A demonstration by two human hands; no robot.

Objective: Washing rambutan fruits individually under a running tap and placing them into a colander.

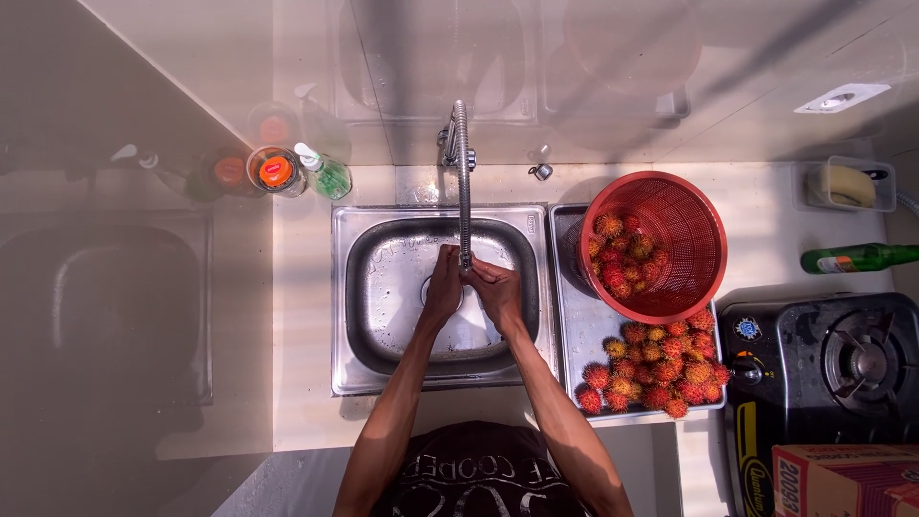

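While left hand (442, 287) and right hand (498, 292) meet under faucet (463, 182) spout, over sink (383, 278) basin — fingers curled together, nothing visibly gripped. Red basket (684, 215) of rambutans (651, 369) right of sink — hands well apart from it.

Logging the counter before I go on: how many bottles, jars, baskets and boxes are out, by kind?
Bottles: 2, a clear green pump bottle and a green bottle lying down
Jars with orange lids: 2
Red basket: 1
Cardboard box: 1
Total: 6
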